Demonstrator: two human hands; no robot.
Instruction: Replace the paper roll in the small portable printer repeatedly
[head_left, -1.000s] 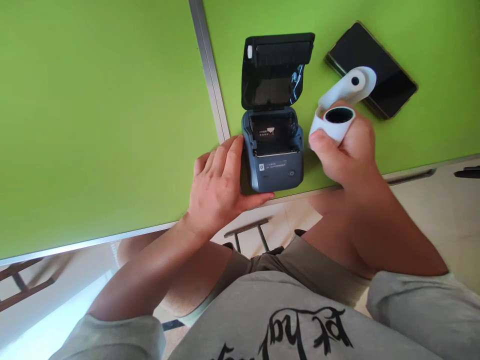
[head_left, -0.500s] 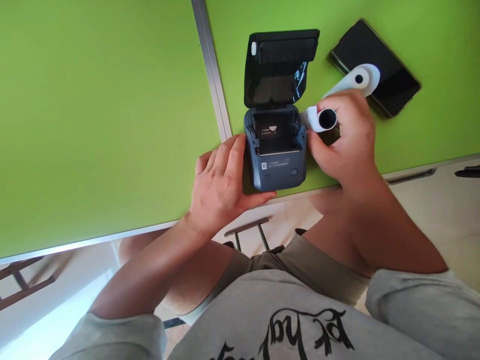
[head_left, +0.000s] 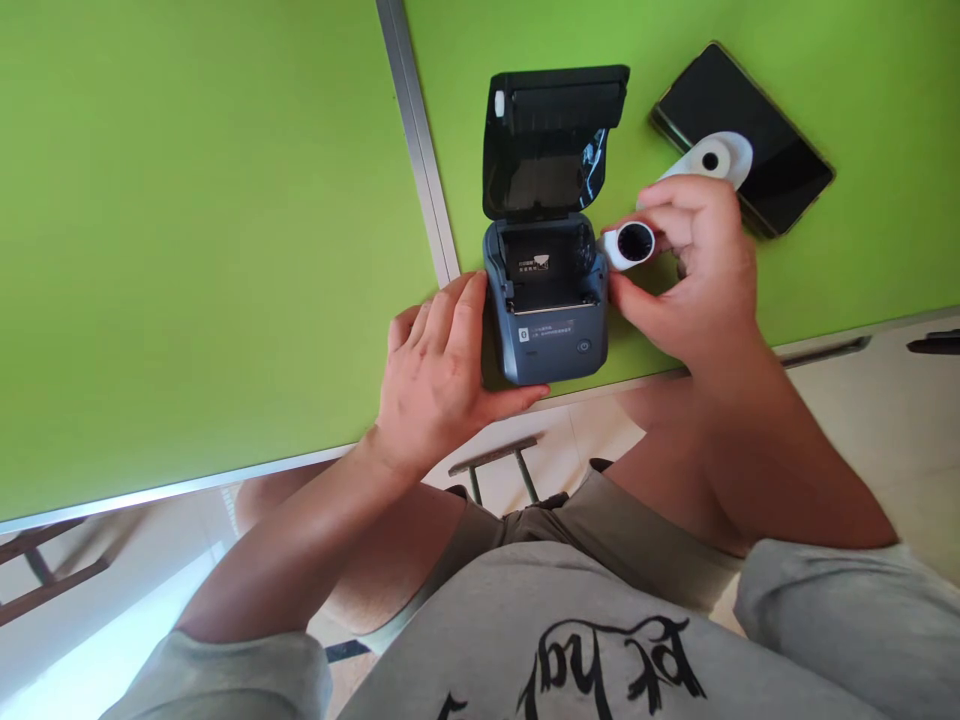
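A small blue-grey label printer (head_left: 553, 345) stands on the green table near its front edge, with its black lid (head_left: 551, 150) swung up and its paper bay bare. My left hand (head_left: 439, 370) is wrapped around the printer's left side, the thumb lying along its front. A small white paper roll (head_left: 613, 252) with a wide dark core touches or nearly touches the printer's right side. My right hand (head_left: 697, 270) pinches this roll between thumb and fingertips; the other fingers are partly curled. Behind that hand lies another white roll (head_left: 726, 150) with a narrower hole.
A black phone (head_left: 780, 165) lies at the back right, partly under the second roll. A metal strip (head_left: 420, 130) crosses the green tabletop (head_left: 225, 200) left of the printer. Below the table edge are my legs and a stool (head_left: 491, 457).
My right hand has shifted the wide-cored roll slightly left, closer to the printer, and its fingers have spread a little. My left hand stays on the printer.
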